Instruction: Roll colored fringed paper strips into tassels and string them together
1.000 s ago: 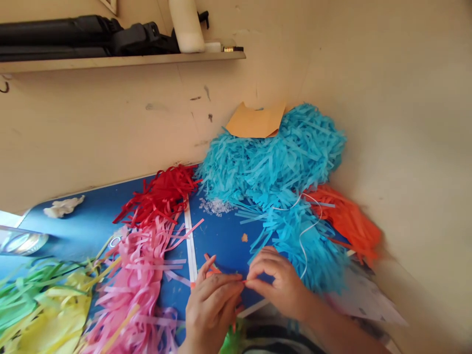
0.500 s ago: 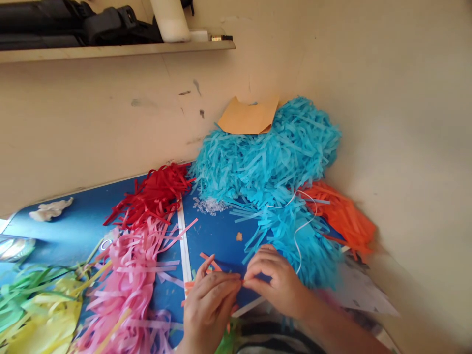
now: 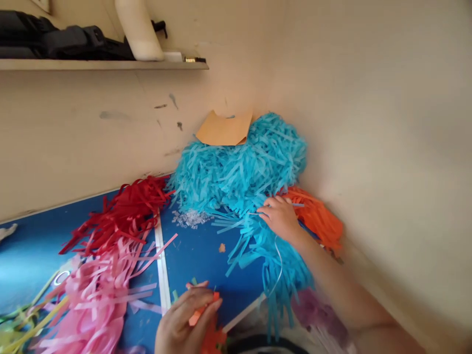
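Low in the picture, my left hand is closed around orange tissue-paper fringe, with a folded orange end showing between thumb and fingers. Farther off, my right hand reaches over the blue tissue-paper fringe, its fingers curled at a thin white string. The string trails down across the blue strips from beneath that hand. Its stretch under the palm is hidden. Just right of the hand lies another bundle of orange fringe.
Red fringe and pink fringe cover the left of the blue table. Small clear pieces lie in a pile beside the blue heap. Brown paper rests on top. A shelf juts from the wall.
My right hand has left my left hand and moved up and away to the string on the blue fringe. My left hand now shows orange fringe in its grip. The view has shifted right.
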`<state>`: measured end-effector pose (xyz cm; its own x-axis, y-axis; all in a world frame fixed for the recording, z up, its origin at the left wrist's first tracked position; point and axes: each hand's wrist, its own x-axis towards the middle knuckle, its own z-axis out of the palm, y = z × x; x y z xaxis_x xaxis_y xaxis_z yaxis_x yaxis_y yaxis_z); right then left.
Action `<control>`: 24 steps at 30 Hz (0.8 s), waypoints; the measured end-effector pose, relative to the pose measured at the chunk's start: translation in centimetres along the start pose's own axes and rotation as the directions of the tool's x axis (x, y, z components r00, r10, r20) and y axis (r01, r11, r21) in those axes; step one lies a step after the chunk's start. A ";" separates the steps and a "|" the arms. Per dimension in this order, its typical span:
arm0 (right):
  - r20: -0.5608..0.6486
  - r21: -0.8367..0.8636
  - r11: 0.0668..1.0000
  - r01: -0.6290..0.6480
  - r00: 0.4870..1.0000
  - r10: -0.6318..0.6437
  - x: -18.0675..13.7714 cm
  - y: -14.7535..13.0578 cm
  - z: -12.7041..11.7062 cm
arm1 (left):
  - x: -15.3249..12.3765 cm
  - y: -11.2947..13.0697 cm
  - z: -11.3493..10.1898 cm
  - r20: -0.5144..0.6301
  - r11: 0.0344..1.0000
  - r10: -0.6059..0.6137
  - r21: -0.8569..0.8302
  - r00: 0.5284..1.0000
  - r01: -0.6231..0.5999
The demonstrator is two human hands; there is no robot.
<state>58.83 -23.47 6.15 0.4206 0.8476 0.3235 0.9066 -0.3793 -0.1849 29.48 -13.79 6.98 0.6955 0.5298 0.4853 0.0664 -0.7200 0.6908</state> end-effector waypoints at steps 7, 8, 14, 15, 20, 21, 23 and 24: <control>0.093 -0.056 0.998 0.040 0.995 -0.035 2.1 3.6 0.9 | -1.2 -0.7 -0.2 0.064 0.788 -0.494 -0.389 0.867 0.477; 0.065 -0.025 0.999 0.025 0.998 -0.024 1.8 3.4 0.3 | -1.5 -0.9 -0.3 0.079 0.709 -0.575 -0.448 0.814 0.544; 0.181 0.709 0.676 -0.202 0.978 0.103 -2.7 -4.9 -3.9 | -1.4 -0.1 0.0 0.341 0.103 -0.811 -0.717 0.476 0.689; 0.283 0.769 0.592 -0.242 0.959 0.025 -3.7 -7.1 -4.1 | -1.2 0.2 0.1 0.366 0.044 -0.807 -0.745 0.463 0.666; 0.450 0.845 0.342 -0.412 0.893 -0.035 -6.5 -14.1 -2.8 | -0.9 0.7 -0.1 0.370 -0.014 -0.775 -0.821 0.513 0.570; 0.458 0.853 0.306 -0.423 0.887 -0.049 -6.6 -14.4 -2.5 | -1.1 0.7 -0.3 0.369 -0.011 -0.767 -0.825 0.524 0.564; 0.452 0.865 0.279 -0.417 0.889 -0.069 -6.5 -14.6 -2.3 | -1.4 0.6 -0.6 0.369 -0.007 -0.758 -0.830 0.539 0.558; 0.444 0.868 0.282 -0.409 0.893 -0.073 -6.5 -14.6 -2.2 | -1.5 0.5 -0.7 0.371 -0.007 -0.755 -0.829 0.540 0.559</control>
<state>42.99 -24.25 8.80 0.2947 0.9493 -0.1096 0.0539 -0.1310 -0.9899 27.96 -14.68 7.00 0.5912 0.6638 -0.4582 -0.2050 0.6731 0.7106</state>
